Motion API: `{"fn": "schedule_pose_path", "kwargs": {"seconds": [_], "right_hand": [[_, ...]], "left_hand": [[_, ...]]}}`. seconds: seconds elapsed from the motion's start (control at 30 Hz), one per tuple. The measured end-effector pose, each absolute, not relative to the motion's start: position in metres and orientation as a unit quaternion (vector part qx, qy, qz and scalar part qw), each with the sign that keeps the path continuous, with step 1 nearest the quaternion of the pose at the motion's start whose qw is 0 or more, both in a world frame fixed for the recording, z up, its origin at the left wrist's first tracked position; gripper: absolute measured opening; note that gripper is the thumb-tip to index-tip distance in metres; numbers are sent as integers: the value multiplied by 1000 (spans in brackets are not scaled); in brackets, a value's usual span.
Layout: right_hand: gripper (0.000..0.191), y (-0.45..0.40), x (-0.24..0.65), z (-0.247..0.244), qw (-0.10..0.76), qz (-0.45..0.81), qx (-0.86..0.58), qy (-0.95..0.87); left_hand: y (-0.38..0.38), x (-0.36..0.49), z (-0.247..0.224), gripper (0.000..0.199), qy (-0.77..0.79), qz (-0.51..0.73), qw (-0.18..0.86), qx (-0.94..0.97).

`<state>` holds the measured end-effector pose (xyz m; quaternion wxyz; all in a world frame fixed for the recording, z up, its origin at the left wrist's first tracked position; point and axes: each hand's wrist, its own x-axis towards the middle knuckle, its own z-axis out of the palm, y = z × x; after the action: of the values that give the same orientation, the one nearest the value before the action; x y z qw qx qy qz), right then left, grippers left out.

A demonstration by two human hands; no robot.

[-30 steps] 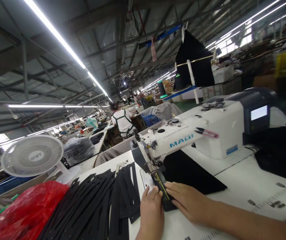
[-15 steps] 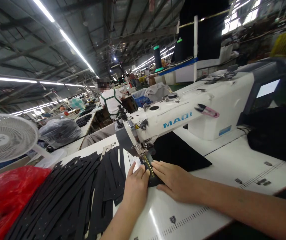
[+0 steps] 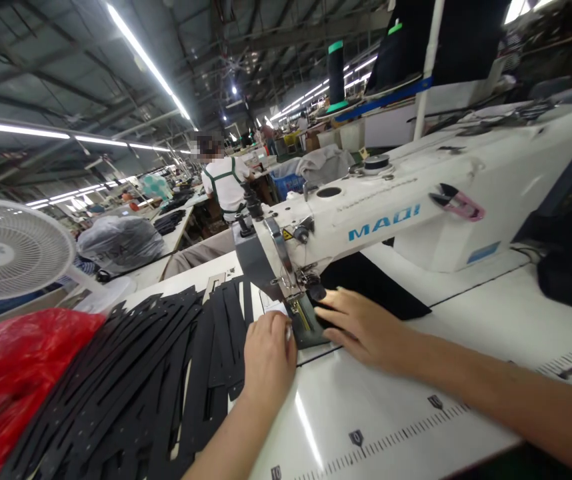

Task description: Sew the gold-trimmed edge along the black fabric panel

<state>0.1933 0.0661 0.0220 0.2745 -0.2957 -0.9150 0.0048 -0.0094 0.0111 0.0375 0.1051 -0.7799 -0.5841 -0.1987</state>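
A dark fabric piece with a brass-toothed zipper [image 3: 308, 316] lies beneath the presser foot [image 3: 293, 287] of a white sewing machine [image 3: 391, 200]. At its left edge rests my left hand [image 3: 270, 353], fingers curled in; their tips are partly hidden, and what they pinch cannot be made out. My right hand [image 3: 371, 327] lies on the right side of the zipper piece, open, thumb apart from the stretched fingers, close to the foot. Behind it, a black cloth panel [image 3: 373, 287] lies under the machine arm. Something white shows just beyond my left fingers.
Many black slotted strips [image 3: 131, 373] cover the table's left side, beside a red plastic bag [image 3: 26, 373] and a white fan [image 3: 16, 253]. Pink-handled thread snips [image 3: 459, 202] sit on the machine arm. A person [image 3: 226, 180] in a white shirt works farther off.
My left fingers have gone from lying flat to curled, at the piece's left edge. My right fingers have moved closer to the presser foot. The view has shifted slightly.
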Motion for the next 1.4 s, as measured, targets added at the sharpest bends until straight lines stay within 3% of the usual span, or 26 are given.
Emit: {"fn": "schedule_pose_path", "kwargs": {"seconds": [0.1,0.2,0.27,0.4,0.63,0.8,0.93,1.2,1.4], "right_hand": [[36,84,230,28,265,-77,-463,-842],[40,95,263,34,131,-55,-632,-762],[31,94,273,38,86,2,-655,-751],[19,86,264,50,135,36,-620,-772],[14,96,259,65,227,180,-627,-723],[22,94,257,76,219,373,-612,-662],[24,93,243,91,241,441,-584,-638],[32,105,247,81,245,378,-607,-655],[25,99,264,38,193,167,-612,-748]], "left_hand": [[-1,-6,43,9,-648,-186,74,-734],[-10,-4,42,5,-610,-242,26,-754],[-14,-3,40,15,-558,-264,15,-787],[-15,-2,39,26,-529,-222,25,-819],[-13,-1,41,19,-503,-200,84,-836],[-9,-12,35,27,-494,-259,29,-829],[-1,-23,28,38,-485,-302,-8,-821],[-10,-13,41,41,-492,-222,0,-842],[-16,-8,48,32,-501,-123,80,-853]]}}
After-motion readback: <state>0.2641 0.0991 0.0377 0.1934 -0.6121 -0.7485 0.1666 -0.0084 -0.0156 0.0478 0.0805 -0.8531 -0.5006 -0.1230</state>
